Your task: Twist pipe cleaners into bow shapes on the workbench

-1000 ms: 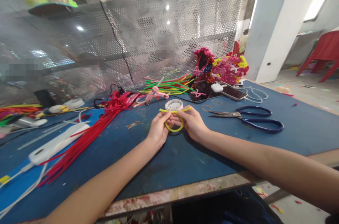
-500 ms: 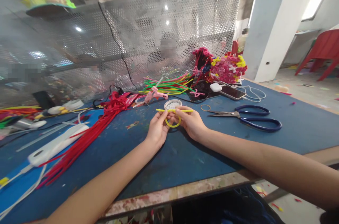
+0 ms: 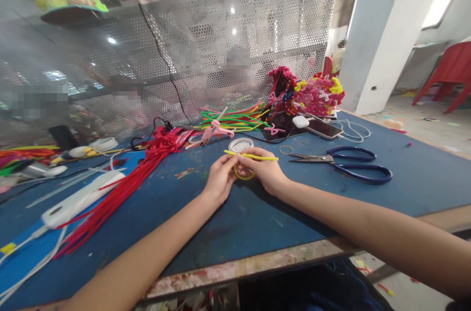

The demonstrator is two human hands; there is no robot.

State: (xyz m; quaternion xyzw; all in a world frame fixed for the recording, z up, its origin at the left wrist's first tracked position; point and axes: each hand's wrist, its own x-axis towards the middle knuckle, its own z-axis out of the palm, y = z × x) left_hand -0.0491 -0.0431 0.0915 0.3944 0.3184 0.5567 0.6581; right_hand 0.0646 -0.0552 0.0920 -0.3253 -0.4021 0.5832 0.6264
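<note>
In the middle of the head view, both hands hold a yellow pipe cleaner (image 3: 270, 158) above the table. It is bent into a round loop below, with a straight length crossing over the top. My left hand (image 3: 220, 179) pinches it near the left end of that straight length. Closed on it from the other side is my right hand (image 3: 270, 172), its fingers partly hiding the loop. Just behind my fingertips sits a round white-rimmed dish (image 3: 241, 144) with small white bits in it. A tan rubber band (image 3: 286, 149) lies beyond my right hand.
Dark-blue-handled scissors (image 3: 355, 169) lie to the right. Behind are a pink glue gun (image 3: 217, 130), green and yellow pipe cleaners (image 3: 235, 117), a phone (image 3: 324, 128) and pink flowers (image 3: 312, 97). Red pipe cleaners (image 3: 125, 188) cross a white power strip (image 3: 81, 198) at left.
The yellow pipe cleaner's straight length has shifted right and now slopes down to the right. My right-hand fingers cover more of the loop. The view has shifted slightly.
</note>
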